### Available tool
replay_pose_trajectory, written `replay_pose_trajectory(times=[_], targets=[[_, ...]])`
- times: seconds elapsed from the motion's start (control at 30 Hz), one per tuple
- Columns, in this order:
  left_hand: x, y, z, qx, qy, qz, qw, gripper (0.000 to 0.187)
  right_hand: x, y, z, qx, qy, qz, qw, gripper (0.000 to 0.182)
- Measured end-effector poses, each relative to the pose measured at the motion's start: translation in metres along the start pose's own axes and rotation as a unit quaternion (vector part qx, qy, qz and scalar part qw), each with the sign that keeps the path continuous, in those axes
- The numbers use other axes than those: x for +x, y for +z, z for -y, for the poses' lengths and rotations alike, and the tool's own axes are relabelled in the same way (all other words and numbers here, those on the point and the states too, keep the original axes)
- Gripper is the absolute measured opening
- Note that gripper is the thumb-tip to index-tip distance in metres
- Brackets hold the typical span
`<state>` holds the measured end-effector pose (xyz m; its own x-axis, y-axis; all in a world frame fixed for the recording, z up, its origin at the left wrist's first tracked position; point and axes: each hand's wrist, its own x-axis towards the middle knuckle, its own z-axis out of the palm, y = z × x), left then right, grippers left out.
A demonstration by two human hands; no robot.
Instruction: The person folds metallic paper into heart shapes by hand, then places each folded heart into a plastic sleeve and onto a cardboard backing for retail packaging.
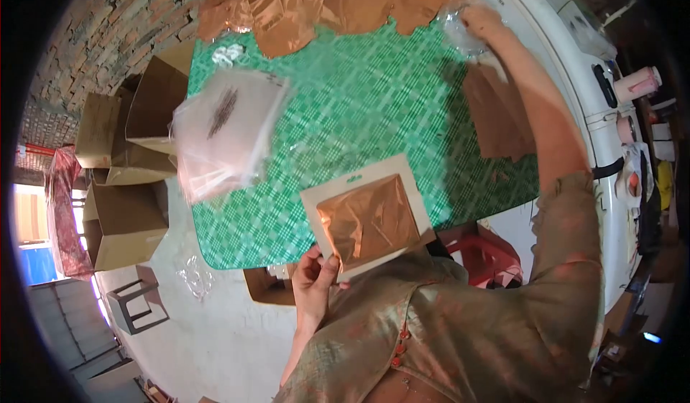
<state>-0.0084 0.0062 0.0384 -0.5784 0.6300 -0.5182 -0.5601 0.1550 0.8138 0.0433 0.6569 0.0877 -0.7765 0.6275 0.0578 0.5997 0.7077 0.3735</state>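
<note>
My left hand (315,277) pinches the lower left corner of a pale card frame (417,196) in front of my chest. Wrinkled copper-coloured foil (368,220) fills the middle of the card, and a small slot is cut near its top edge. My right hand (481,22) reaches to the far right corner of the table, its fingers curled on a crumpled piece of clear plastic (460,35). Below that hand lies a flat brown sheet stack (496,108). A pile of copper-coloured foil sheets (287,15) spreads along the far edge.
The table has a green checked cover (359,94). Clear plastic bags (226,130) lie in a stack at its left, near a small white bundle (227,55). Open cardboard boxes (129,220) stand left, with a small stool (136,301) on the floor. A white appliance (553,51) borders the right.
</note>
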Motion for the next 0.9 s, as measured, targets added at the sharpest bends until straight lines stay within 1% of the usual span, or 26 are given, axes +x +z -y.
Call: replay_pose_trajectory(times=[0.1, 0.2, 0.23, 0.33, 0.43, 0.53, 0.6, 0.63, 0.7, 0.77, 0.83, 0.87, 0.9], targets=[[0.001, 0.005, -0.006, 0.005, -0.005, -0.002, 1.0, 0.04, 0.003, 0.001, -0.012, 0.005, -0.031, 0.007, 0.999, 0.017], [0.003, 0.007, -0.006, 0.03, 0.002, -0.007, 1.0, 0.04, 0.005, -0.003, -0.017, -0.022, -0.06, 0.017, 0.998, 0.012], [0.006, 0.003, -0.001, 0.039, 0.011, -0.004, 0.999, 0.039, 0.001, -0.008, -0.014, 0.063, -0.053, -0.026, 0.996, 0.039], [0.011, 0.0, 0.001, 0.054, 0.023, 0.003, 0.998, 0.037, -0.005, -0.015, -0.014, 0.043, -0.123, -0.047, 0.99, 0.034], [0.014, -0.002, 0.004, 0.064, 0.032, 0.005, 0.997, 0.036, -0.014, -0.013, -0.009, 0.073, -0.155, -0.117, 0.978, 0.023], [0.012, -0.002, 0.004, 0.058, 0.026, -0.004, 0.998, 0.036, -0.028, -0.02, -0.002, 0.251, -0.128, -0.219, 0.934, 0.015], [0.009, 0.006, -0.001, 0.041, 0.023, -0.015, 0.999, 0.036, -0.042, -0.046, 0.001, 0.277, -0.02, -0.243, 0.929, 0.015], [0.009, 0.007, -0.002, 0.039, 0.02, -0.012, 0.999, 0.036, -0.054, -0.064, 0.006, 0.287, 0.036, -0.254, 0.923, 0.016], [0.01, 0.008, -0.002, 0.046, 0.022, -0.016, 0.999, 0.036, -0.112, -0.102, 0.035, 0.399, 0.063, -0.3, 0.864, 0.022], [0.012, 0.008, 0.0, 0.053, 0.026, -0.009, 0.998, 0.036, -0.174, -0.095, 0.063, 0.492, 0.027, -0.291, 0.82, 0.009], [0.016, 0.004, 0.001, 0.06, 0.035, 0.009, 0.998, 0.035, -0.253, -0.093, 0.12, 0.611, -0.073, -0.281, 0.736, 0.013], [0.017, 0.001, 0.004, 0.061, 0.041, 0.018, 0.997, 0.036, -0.279, -0.092, 0.13, 0.527, -0.167, -0.305, 0.776, 0.017], [0.019, -0.002, 0.008, 0.062, 0.047, 0.027, 0.997, 0.037, -0.305, -0.084, 0.149, 0.507, -0.166, -0.31, 0.787, 0.02]])
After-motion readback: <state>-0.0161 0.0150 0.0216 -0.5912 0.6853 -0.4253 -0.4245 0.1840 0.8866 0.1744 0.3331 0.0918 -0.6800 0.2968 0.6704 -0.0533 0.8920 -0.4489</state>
